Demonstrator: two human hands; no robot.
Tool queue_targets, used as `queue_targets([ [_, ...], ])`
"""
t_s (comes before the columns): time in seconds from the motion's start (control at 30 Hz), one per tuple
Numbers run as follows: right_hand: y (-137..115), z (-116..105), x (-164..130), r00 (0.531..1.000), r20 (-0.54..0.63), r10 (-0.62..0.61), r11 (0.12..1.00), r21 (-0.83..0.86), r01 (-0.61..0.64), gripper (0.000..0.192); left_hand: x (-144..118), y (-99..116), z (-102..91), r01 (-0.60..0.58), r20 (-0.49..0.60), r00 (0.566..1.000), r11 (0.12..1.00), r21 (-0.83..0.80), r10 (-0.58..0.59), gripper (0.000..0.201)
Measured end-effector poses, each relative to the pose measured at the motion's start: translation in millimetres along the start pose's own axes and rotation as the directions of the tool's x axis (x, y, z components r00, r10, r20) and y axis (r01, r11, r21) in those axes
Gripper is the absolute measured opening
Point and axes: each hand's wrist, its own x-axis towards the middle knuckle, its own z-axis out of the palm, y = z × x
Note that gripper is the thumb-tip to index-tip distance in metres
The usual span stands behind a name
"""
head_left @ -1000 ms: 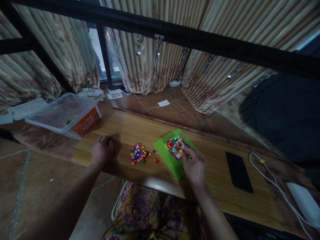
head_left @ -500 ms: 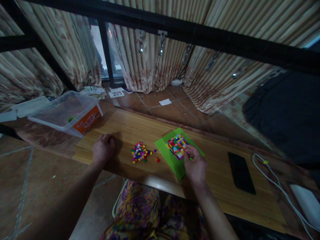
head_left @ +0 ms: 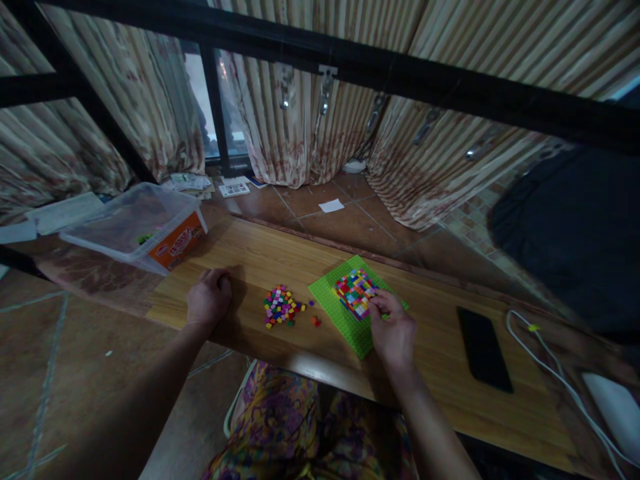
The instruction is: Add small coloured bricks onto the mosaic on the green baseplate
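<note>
A green studded baseplate (head_left: 333, 303) lies turned at an angle on the wooden table. Many-coloured small bricks (head_left: 354, 292) form a compact patch on its studs. My right hand (head_left: 394, 327) is over the plate's right side, thumb and forefinger pinched at the patch's right edge; what is between the fingertips is too small to make out. A loose pile of small bricks (head_left: 281, 305) lies left of the plate, with a few strays, including an orange-red one (head_left: 316, 321). My left hand (head_left: 209, 295) rests on the table left of the pile, its fingers curled closed.
A clear plastic box (head_left: 135, 227) with an orange label stands beyond my left hand. A black phone (head_left: 484, 348) lies on the table's right part, beside a white cable (head_left: 545, 367) and a white device (head_left: 611, 407). Papers lie on the tiled floor beyond.
The view has shifted very slightly. My right hand stays pinched at the brick patch's right edge, and my left hand keeps its place on the table.
</note>
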Motion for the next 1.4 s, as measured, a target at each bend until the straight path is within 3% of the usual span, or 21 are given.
queue_targets([
  [0.23,0,2,-1,0.995,0.000,-0.104,0.993,-0.062,0.104,0.022,0,0,-0.4,-0.010,0.018,1.000,1.000,0.001,0.010,0.032],
  [0.43,-4,2,7,0.994,0.061,-0.093,0.984,-0.145,0.101,0.028,-2,3,-2.6,0.013,0.037,0.999,1.000,0.028,-0.014,0.031],
  [0.83,4,8,8,0.987,0.037,-0.154,0.971,-0.177,0.158,0.033,-2,0,-0.2,-0.005,0.045,0.999,0.999,0.038,0.003,0.031],
  [1.03,5,9,14,0.981,0.102,-0.164,0.964,-0.195,0.182,0.034,-2,1,-1.4,-0.012,0.046,0.999,0.999,0.041,0.010,0.032],
  [1.23,-15,2,-11,0.984,-0.034,-0.175,0.983,-0.068,0.172,0.027,-3,3,-2.3,-0.011,0.049,0.999,0.999,0.033,0.009,0.032],
  [1.27,-20,3,-21,0.986,-0.019,-0.166,0.985,-0.044,0.165,0.024,-3,4,-2.6,-0.010,0.049,0.999,1.000,0.029,0.008,0.032],
  [1.4,-41,24,-54,0.960,0.225,-0.166,0.986,0.007,0.169,0.022,-3,5,-3.2,0.009,0.054,0.998,1.000,0.019,-0.010,0.033],
])
